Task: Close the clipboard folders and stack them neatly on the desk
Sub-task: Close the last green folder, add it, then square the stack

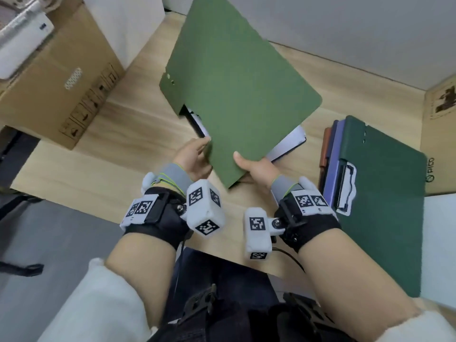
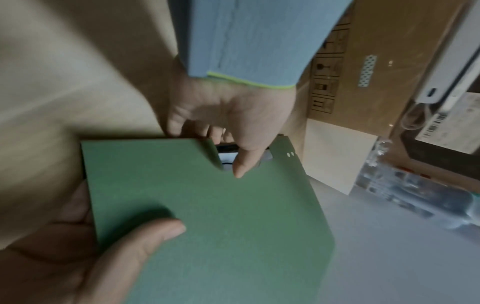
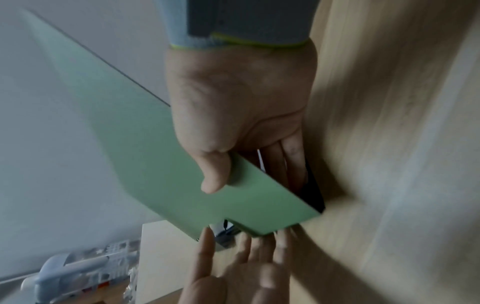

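A light green clipboard folder (image 1: 237,95) is tilted above the wooden desk (image 1: 111,169), held by both hands. My left hand (image 1: 195,156) pinches its near-left edge by the clip notch, thumb on the cover (image 2: 241,164). My right hand (image 1: 254,166) grips the near corner, thumb on top (image 3: 215,176) and fingers (image 3: 288,164) underneath, in a gap below the cover. White paper (image 1: 288,144) pokes out at the folder's right side. A stack of closed folders (image 1: 385,218) lies at the right, dark green on top, purple and brown below.
A large cardboard box (image 1: 56,90) with a white device (image 1: 19,38) on it stands at the left. Another cardboard box (image 1: 439,134) stands at the far right behind the stack. A grey partition (image 1: 345,33) runs along the desk's back.
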Demonstrator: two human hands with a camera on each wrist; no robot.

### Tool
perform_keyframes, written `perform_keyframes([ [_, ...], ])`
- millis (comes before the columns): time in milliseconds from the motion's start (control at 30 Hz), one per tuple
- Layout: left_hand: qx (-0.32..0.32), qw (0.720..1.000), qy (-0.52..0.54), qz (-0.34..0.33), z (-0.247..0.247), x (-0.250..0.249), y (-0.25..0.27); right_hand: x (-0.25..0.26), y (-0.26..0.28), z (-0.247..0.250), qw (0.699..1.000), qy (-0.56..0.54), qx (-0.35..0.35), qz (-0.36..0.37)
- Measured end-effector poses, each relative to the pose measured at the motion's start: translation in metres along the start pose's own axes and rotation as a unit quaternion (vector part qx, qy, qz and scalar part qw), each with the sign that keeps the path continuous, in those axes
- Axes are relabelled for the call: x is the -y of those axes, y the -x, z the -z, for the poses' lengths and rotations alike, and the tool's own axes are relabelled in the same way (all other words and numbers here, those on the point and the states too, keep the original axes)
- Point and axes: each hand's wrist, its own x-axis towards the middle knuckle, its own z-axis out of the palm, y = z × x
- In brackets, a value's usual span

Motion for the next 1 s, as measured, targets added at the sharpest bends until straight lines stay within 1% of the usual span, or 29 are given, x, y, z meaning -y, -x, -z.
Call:
perform_keyframes([
  [100, 0.001, 1.000, 0.011, -0.006, -0.003, 0.006, -0.003, -0.002, 0.004, 0.004, 0.998, -0.055, 0.011, -0.012],
  [200, -0.012, 0.999, 0.028, -0.018, -0.002, 0.012, -0.012, -0.007, 0.005, 0.009, 0.997, -0.073, 0.017, -0.017],
  [267, -0.023, 0.999, 0.030, -0.039, -0.004, 0.018, -0.013, -0.010, 0.007, 0.013, 0.997, -0.070, 0.015, -0.017],
  [333, -0.053, 0.996, 0.037, -0.069, -0.007, 0.019, -0.014, -0.010, 0.009, 0.016, 0.997, -0.076, 0.000, -0.001],
  [400, -0.083, 0.990, 0.019, -0.114, -0.008, 0.013, -0.009, -0.007, 0.007, 0.022, 0.993, -0.107, -0.038, 0.039],
  [433, -0.094, 0.986, -0.002, -0.140, -0.007, 0.007, -0.007, -0.005, 0.004, 0.027, 0.986, -0.134, -0.072, 0.065],
  [500, -0.103, 0.977, -0.036, -0.183, -0.001, -0.005, -0.006, 0.002, 0.000, 0.038, 0.963, -0.183, -0.159, 0.117],
  [533, -0.102, 0.973, -0.045, -0.202, 0.002, -0.011, -0.004, 0.006, -0.002, 0.045, 0.951, -0.183, -0.213, 0.132],
  [600, -0.091, 0.966, -0.067, -0.231, 0.004, -0.020, 0.001, 0.017, -0.004, 0.060, 0.935, -0.105, -0.312, 0.131],
  [633, -0.080, 0.964, -0.080, -0.239, 0.002, -0.024, 0.004, 0.021, -0.005, 0.067, 0.931, -0.064, -0.338, 0.125],
  [667, -0.059, 0.964, -0.096, -0.242, -0.002, -0.028, 0.008, 0.027, -0.004, 0.072, 0.931, -0.047, -0.341, 0.122],
  [733, -0.008, 0.963, -0.129, -0.235, -0.015, -0.032, 0.015, 0.037, -0.003, 0.082, 0.937, -0.055, -0.321, 0.128],
  [767, 0.016, 0.962, -0.145, -0.229, -0.025, -0.033, 0.019, 0.039, -0.002, 0.088, 0.936, -0.054, -0.323, 0.131],
  [833, 0.059, 0.960, -0.178, -0.210, -0.044, -0.029, 0.021, 0.039, 0.007, 0.102, 0.925, -0.029, -0.359, 0.124],
  [933, 0.126, 0.953, -0.232, -0.146, -0.079, -0.013, 0.022, 0.022, 0.021, 0.135, 0.890, -0.035, -0.446, 0.092],
  [1000, 0.145, 0.948, -0.261, -0.113, -0.098, 0.000, 0.023, 0.007, 0.027, 0.153, 0.875, -0.039, -0.477, 0.075],
])
